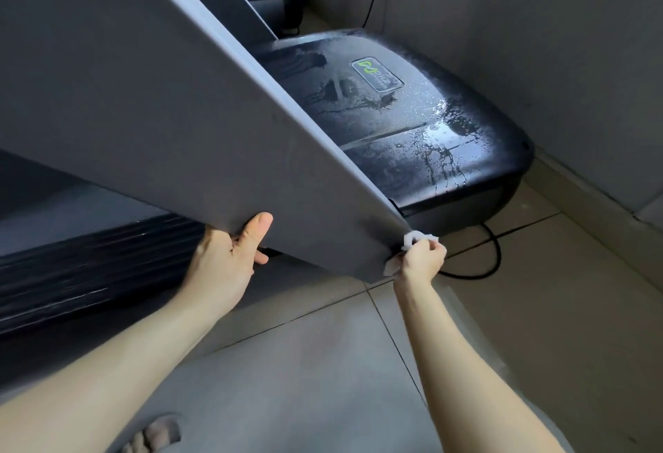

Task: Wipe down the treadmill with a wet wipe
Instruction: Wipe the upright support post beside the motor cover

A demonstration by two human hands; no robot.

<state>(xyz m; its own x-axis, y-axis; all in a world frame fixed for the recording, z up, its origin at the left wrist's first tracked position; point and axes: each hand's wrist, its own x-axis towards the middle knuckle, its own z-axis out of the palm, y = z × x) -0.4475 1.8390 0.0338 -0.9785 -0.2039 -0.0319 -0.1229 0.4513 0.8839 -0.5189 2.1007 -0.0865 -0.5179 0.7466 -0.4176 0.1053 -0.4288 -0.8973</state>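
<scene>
Grey floor tiles (502, 309) and a plain wall (538, 21) framed the job. My right grip (421, 257) was narrow, its fingers curled and pinching the bunched wet wipe (412, 239) against the low corner of the grey panel (161, 111) of the treadmill (462, 197), at about 5 o'clock from the frame's centre. My left grip (226, 258), toward 7 o'clock, held the panel's lower edge, with the thumb on its face and the fingers tucked beneath.

To do this stroke well, I judged I should brace with the left, spread the wipe flatter so more of it met the surface, and drag it along the edge rather than dab at the corner.

That panel's long axis ran from 10 o'clock down to 4 o'clock, and its low corner pointed at the wipe. Beyond, at 2 o'clock, the black motor cover (412, 122) lay beaded with water. With the belt (89, 255) at 8 o'clock, the deck seemed to run from 8 to 2. Just past my right grip, a black cord (491, 255) looped on the floor.
</scene>
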